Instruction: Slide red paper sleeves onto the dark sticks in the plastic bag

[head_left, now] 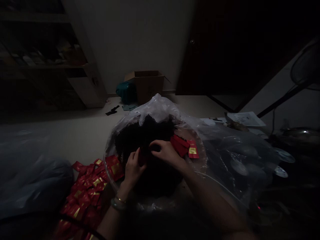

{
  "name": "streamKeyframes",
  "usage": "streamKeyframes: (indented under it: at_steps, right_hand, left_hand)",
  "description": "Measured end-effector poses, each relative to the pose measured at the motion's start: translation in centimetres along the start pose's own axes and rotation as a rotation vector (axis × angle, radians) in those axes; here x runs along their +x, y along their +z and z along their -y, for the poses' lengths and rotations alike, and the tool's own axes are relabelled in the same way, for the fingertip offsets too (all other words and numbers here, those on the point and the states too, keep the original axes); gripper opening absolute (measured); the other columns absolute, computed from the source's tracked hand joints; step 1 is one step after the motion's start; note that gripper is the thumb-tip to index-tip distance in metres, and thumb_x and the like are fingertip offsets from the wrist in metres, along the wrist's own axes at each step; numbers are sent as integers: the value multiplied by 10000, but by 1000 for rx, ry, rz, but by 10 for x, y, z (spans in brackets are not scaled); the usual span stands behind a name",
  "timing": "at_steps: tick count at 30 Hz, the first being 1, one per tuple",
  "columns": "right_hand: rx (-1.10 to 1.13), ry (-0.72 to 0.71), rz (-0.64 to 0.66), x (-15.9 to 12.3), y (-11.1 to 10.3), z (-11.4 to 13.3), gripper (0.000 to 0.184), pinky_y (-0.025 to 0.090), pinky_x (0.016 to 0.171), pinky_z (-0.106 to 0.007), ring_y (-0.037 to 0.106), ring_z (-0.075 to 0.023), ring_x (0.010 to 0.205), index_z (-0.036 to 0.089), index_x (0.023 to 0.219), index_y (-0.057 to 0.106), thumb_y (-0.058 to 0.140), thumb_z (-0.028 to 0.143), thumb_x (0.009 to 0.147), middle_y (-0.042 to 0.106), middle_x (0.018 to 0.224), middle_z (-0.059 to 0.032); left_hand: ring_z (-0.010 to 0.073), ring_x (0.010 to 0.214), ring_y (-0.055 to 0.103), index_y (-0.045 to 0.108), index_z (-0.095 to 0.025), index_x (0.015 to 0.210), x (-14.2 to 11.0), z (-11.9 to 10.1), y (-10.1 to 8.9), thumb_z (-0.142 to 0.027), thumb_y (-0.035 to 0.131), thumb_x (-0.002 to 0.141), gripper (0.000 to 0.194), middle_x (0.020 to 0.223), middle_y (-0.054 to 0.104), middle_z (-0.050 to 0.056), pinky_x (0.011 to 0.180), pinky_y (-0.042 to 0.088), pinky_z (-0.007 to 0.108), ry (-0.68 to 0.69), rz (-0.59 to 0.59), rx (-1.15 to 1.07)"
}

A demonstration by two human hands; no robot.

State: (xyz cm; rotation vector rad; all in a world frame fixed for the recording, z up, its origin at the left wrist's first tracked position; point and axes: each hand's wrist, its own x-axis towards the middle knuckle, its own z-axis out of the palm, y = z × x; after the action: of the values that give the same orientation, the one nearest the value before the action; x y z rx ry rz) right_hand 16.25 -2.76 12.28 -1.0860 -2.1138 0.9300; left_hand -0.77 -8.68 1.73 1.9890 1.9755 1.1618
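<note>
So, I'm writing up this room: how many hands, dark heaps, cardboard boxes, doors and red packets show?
Hands: 2, left hand and right hand
Dark heap: 1
Cardboard box: 1
Door: 1
Total: 5, without the red packets, which overlap too much to count

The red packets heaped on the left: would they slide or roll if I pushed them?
The red packets would probably slide, since they're loosely heaped and look shiny. They seem unlikely to roll, being flattish with corners.
</note>
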Motion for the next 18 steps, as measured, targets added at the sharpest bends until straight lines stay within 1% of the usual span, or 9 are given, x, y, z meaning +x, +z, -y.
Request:
streamKeyframes:
  at_steps: [3, 5, 6, 7, 9, 11, 14, 16, 18]
  right_hand:
    - [55, -55, 37, 7, 8, 9, 416, 492, 887, -326, 628, -184, 1005, 212, 1100, 643, 641, 118, 694, 668, 1106, -41]
    - [92, -29, 35, 8, 14, 8, 511, 509, 854, -318, 627, -175, 996, 212, 1200, 580, 637, 109, 703, 637, 1157, -62]
    - [95, -6, 22, 6, 16, 8, 528, 514, 833, -311, 630, -168, 976, 209, 1229, 554, 625, 104, 717, 630, 1158, -68]
    - [78, 11, 7, 4, 17, 7, 514, 512, 826, -307, 629, -162, 958, 205, 1235, 546, 613, 103, 735, 631, 1146, -70]
    - [-37, 3, 12, -2, 19, 8, 417, 492, 846, -319, 607, -172, 958, 198, 1184, 579, 607, 126, 774, 653, 1086, -65]
    - [-226, -43, 76, -8, 21, 10, 311, 465, 868, -346, 566, -208, 984, 183, 1116, 619, 621, 196, 806, 674, 1016, -71]
    - [-490, -65, 196, -11, 28, 13, 320, 443, 854, -379, 511, -263, 1011, 142, 1088, 635, 646, 303, 812, 671, 1009, -115]
    - [-567, -29, 240, -9, 32, 10, 293, 433, 834, -378, 506, -267, 1004, 137, 1064, 645, 637, 302, 822, 665, 1032, -124]
    - [-544, -4, 262, -5, 34, 3, 194, 420, 816, -348, 517, -242, 978, 158, 994, 670, 605, 268, 848, 676, 1001, -98]
  left_hand:
    - [238, 928, 609, 415, -207, 1335, 0, 1, 1, -152, 627, 691, 680, 1063, 567, 81, 772, 537, 357, -3, -5, 22]
    - [242, 928, 608, 422, -192, 1325, 0, 3, 1, -158, 630, 692, 667, 1062, 569, 88, 766, 538, 360, 1, -13, 36]
    - [242, 925, 607, 422, -188, 1323, -1, 3, 2, -161, 633, 692, 666, 1061, 568, 90, 767, 537, 361, 3, -16, 39]
    - [241, 921, 605, 420, -186, 1324, -1, 4, 2, -165, 636, 692, 668, 1060, 567, 90, 767, 536, 361, 4, -21, 40]
    - [238, 913, 603, 415, -187, 1329, -1, 4, 3, -174, 642, 692, 676, 1056, 564, 88, 770, 532, 362, -2, -33, 39]
    - [240, 915, 599, 414, -191, 1332, -1, 2, 5, -175, 647, 686, 687, 1055, 562, 86, 775, 528, 364, -9, -39, 37]
    - [240, 938, 591, 420, -201, 1331, -1, -1, 6, -157, 644, 682, 688, 1061, 559, 82, 802, 518, 366, -7, -17, 18]
    - [232, 947, 588, 423, -205, 1329, -1, -1, 5, -150, 638, 688, 678, 1064, 557, 79, 820, 513, 362, -7, 6, -6]
    - [232, 966, 582, 433, -207, 1321, -2, 3, 5, -168, 656, 684, 676, 1077, 555, 80, 845, 505, 370, -12, 18, -16]
